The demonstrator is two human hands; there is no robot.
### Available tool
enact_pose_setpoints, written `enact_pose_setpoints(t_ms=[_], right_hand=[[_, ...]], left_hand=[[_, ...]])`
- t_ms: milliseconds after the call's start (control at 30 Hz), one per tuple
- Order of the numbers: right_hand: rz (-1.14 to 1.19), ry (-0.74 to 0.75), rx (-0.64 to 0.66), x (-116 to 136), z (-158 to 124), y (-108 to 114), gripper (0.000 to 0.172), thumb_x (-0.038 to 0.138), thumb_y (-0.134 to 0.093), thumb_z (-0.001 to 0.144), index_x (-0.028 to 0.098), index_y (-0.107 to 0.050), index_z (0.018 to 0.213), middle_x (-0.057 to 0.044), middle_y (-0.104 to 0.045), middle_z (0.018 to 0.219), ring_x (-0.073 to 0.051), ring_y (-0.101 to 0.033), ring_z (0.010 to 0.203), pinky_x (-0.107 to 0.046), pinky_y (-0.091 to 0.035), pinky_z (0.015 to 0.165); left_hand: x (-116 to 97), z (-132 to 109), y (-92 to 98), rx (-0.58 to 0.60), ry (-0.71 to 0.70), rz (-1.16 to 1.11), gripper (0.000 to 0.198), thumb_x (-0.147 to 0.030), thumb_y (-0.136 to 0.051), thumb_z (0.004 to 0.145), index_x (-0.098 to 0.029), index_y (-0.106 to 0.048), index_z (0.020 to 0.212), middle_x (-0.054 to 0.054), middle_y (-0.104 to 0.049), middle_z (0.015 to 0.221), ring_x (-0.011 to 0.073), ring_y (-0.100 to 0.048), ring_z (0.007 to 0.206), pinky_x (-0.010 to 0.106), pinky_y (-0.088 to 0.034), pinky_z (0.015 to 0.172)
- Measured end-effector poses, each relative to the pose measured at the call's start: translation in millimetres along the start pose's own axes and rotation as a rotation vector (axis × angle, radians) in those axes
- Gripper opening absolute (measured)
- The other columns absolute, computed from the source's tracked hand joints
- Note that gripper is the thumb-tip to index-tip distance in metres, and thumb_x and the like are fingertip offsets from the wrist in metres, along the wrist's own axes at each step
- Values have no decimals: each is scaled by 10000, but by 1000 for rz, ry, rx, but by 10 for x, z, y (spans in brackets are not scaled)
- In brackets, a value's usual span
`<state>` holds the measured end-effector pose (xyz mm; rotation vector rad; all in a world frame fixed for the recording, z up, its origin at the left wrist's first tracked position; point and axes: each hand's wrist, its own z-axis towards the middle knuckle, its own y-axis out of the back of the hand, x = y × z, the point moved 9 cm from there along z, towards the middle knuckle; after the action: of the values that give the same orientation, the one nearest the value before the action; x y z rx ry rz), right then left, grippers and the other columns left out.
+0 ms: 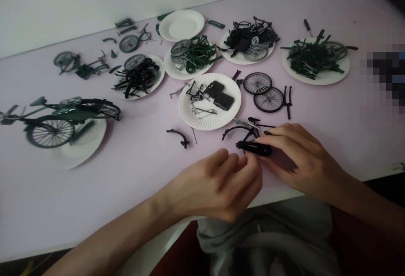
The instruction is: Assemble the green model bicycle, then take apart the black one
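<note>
A black model bicycle frame [251,133] with a curved mudguard and a long chain cover [255,147] is held low over the near side of the table. My right hand [297,153] grips its right end between thumb and fingers. A thin metal rod with a dark end [265,132], perhaps a small screwdriver, also lies against those fingers. My left hand [228,183] is closed, its fingertips pinched at the near edge of the chain cover; whether a small part sits between them is hidden. A loose black mudguard [179,136] lies left of the frame.
Just beyond my hands are a paper plate [183,115] of small parts, two spoked wheels [268,99] and a black fork [288,103]. Several plates heaped with green or black parts stand farther back. An assembled green model bicycle [72,115] rests on a plate at left.
</note>
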<state>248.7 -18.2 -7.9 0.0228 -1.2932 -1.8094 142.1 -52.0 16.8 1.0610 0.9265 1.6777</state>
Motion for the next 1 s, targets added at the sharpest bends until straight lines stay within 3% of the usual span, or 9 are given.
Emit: enact_pose_setpoints(t_ms=[233, 500, 633, 767, 1000], right_hand=[[-9, -5, -1, 2, 10, 23, 284, 92, -688, 933, 124, -631, 1210, -110, -710, 1094, -225, -645, 1070, -390, -541, 964], [1, -15, 9, -4, 13, 21, 264, 131, -687, 948, 125, -639, 1208, -100, -716, 1078, -223, -655, 1066, -381, -537, 971], [-15, -8, 20, -2, 14, 16, 280, 154, -679, 957, 125, -630, 1232, -111, -714, 1095, -242, -658, 1097, -403, -536, 986], [-23, 0, 38, 0, 0, 15, 300, 156, -676, 956, 116, -622, 1248, -127, -702, 1127, -255, -646, 1131, -417, -537, 996], [-14, -2, 6, 2, 3, 42, 311, 139, -670, 953, 129, -604, 1256, -118, -689, 1151, -238, -641, 1133, -381, -526, 1008]], left_hand=[[75, -36, -27, 11, 27, 26, 139, -81, -608, 923, -108, -730, 862, 72, -758, 972, 145, -548, 569, 296, -385, 469], [200, 0, -18, 31, 97, -62, 207, -59, -520, 972, -143, -674, 861, 9, -711, 818, 141, -524, 538, 306, -374, 455], [403, -87, 81, -12, 166, -84, 230, -36, -453, 1006, -132, -638, 909, 48, -732, 858, 154, -624, 612, 301, -423, 488], [644, -267, 111, -8, 282, -22, 97, -52, -583, 973, -141, -614, 998, 50, -742, 912, 152, -655, 644, 296, -441, 507], [971, -432, 147, -52, 519, 77, 96, -100, -615, 972, -193, -596, 960, -2, -749, 887, 99, -572, 527, 267, -367, 458]])
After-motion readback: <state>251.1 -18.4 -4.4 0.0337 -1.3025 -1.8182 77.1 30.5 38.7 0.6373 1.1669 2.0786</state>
